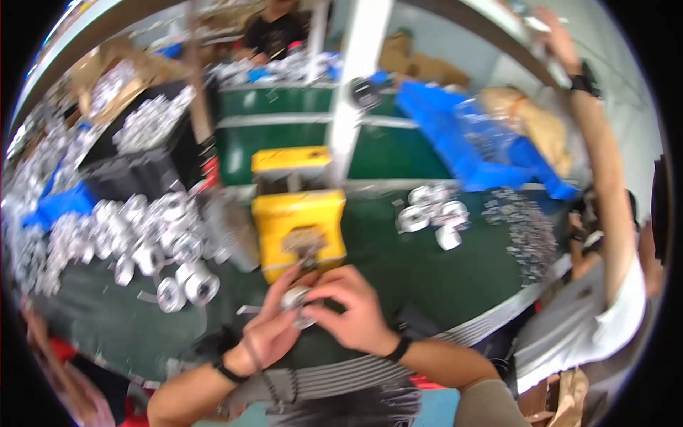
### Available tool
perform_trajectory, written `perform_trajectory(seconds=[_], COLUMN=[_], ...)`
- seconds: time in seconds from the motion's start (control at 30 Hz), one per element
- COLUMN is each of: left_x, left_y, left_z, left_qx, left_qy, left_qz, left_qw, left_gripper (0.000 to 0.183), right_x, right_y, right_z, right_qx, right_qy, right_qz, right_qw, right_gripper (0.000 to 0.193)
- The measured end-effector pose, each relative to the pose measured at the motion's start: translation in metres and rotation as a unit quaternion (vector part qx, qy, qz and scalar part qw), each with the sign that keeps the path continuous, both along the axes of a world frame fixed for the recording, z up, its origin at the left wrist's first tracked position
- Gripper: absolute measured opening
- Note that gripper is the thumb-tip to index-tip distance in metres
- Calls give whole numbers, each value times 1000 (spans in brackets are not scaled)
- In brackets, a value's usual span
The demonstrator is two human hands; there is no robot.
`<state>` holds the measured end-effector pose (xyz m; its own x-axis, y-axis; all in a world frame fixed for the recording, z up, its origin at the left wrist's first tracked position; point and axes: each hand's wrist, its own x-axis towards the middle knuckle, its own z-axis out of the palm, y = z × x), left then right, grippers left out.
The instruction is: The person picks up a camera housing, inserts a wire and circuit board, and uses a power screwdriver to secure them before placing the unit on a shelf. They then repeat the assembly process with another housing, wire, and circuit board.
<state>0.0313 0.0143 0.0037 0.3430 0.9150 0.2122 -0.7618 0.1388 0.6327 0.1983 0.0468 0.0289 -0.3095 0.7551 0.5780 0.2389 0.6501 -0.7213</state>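
Both hands close on one round silver-white piece before the yellow block

Head view: the round silver-white piece [293,299] sits between the fingertips of both hands, just below the near edge of the yellow block [299,231]. The left hand [267,336] grips its left side; the right hand [352,317] comes in from the right, thumb and forefinger narrowed onto it. Blur hides the exact finger contact. A short pale strip [247,309] pokes out left of the left hand; whether it joins the piece cannot be told.

Counted: one piece in the grip, one yellow block, one black crate [146,171] heaped with pale parts. The pile of silver-white rolls [142,235] on the left is too crowded to count; two larger rolls lie at its near edge. The cluster of rolls [434,210] on the right holds roughly half a dozen. The small dark bits [523,231] beyond it are uncountable.

Green tabletop [398,277] opens to the right of the yellow block, up to that cluster. On the left, the rolls crowd toward the left hand. A grey ribbed strip [469,329] borders the near edge, below the right wrist.
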Motion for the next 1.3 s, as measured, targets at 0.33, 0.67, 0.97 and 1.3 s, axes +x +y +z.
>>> perform_trajectory(seconds=[0.33,0.67,0.97,1.3], left_x=[-19,-24,-21,-25], left_y=[0,16,11,13], left_z=[-7,-14,-4,-15], left_qx=[2,-99,-115,-153], left_qy=[280,266,297,251], left_qz=[38,61,76,72], left_qw=[959,957,945,953], left_gripper=[58,33,31,33], right_x=[-6,-70,-111,-79], right_y=[7,25,37,55], right_z=[-24,50,33,74], right_qx=[-145,113,12,-55], right_qy=[58,54,44,352], right_qz=[91,-81,1,-21], right_qw=[983,989,999,934], right_gripper=[31,59,62,31])
